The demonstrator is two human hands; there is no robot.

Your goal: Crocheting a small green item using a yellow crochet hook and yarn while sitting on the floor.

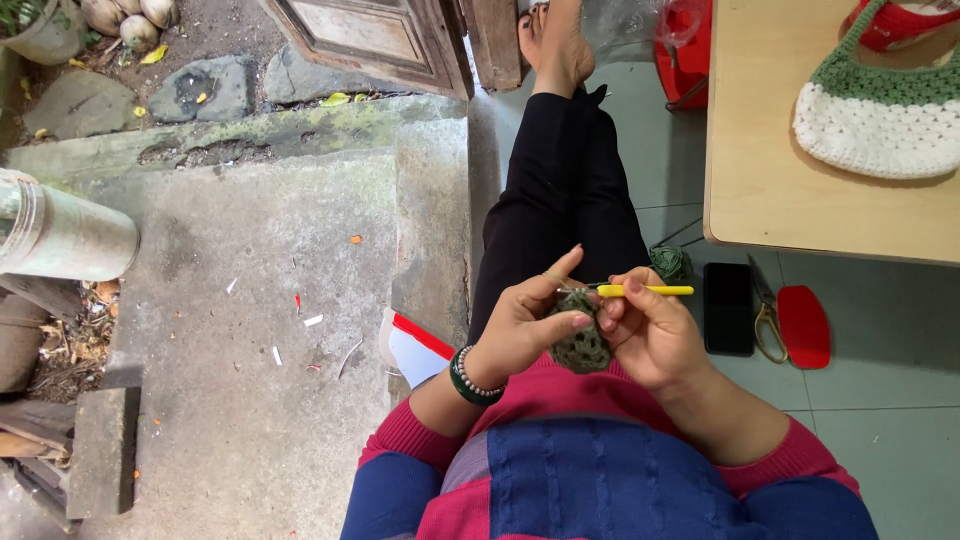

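Observation:
My left hand [525,325] pinches a small olive-green crochet piece [580,345] against my lap, with yarn looped over its raised forefinger. My right hand [650,330] grips a crochet hook with a yellow handle [648,290], its metal tip pointing left into the piece. A beaded green bracelet [468,378] sits on my left wrist. A ball of green yarn [670,262] lies on the floor by my right leg. My legs in black trousers [565,190] stretch forward.
A wooden table [780,190] at the right carries a green-and-white crocheted bag [880,110]. On the floor lie a black phone [728,308], scissors [768,320] and a red case [805,326]. A concrete step [250,300] and a plastic jar [60,235] are at the left.

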